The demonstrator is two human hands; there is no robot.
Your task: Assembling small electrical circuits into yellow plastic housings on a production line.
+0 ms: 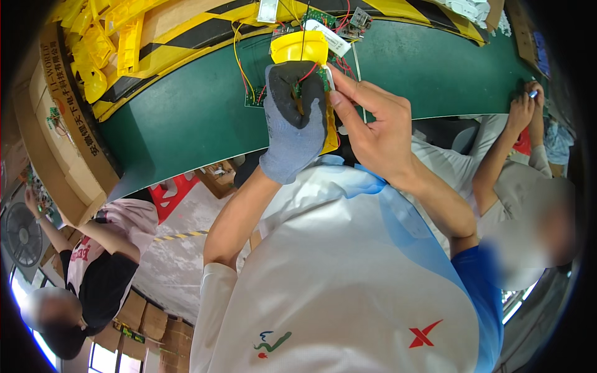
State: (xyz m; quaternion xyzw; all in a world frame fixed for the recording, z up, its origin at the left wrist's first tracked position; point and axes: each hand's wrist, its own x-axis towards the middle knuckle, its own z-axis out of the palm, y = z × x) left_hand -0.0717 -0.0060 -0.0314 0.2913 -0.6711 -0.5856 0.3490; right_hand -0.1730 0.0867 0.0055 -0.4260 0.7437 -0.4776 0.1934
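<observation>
My left hand (292,124), in a grey-blue glove with dark fingertips, is closed round a yellow plastic housing (300,45). The housing's top shows beyond the glove, and a strip of yellow comes out below it. Red wires run out beside the gloved fingers. My bare right hand (379,127) is closed at the housing's right side. Thumb and forefinger pinch a thin white piece (329,79) whose kind I cannot make out. Part of a green circuit board (254,98) shows left of the glove, with red and yellow wires rising from it.
More boards and wires (320,18) lie beyond the housing, with a white labelled part (328,37) among them. Yellow plastic shells (93,56) are heaped at far left, near a cardboard box (68,143). The green table (186,112) has a striped edge. Co-workers sit at both sides.
</observation>
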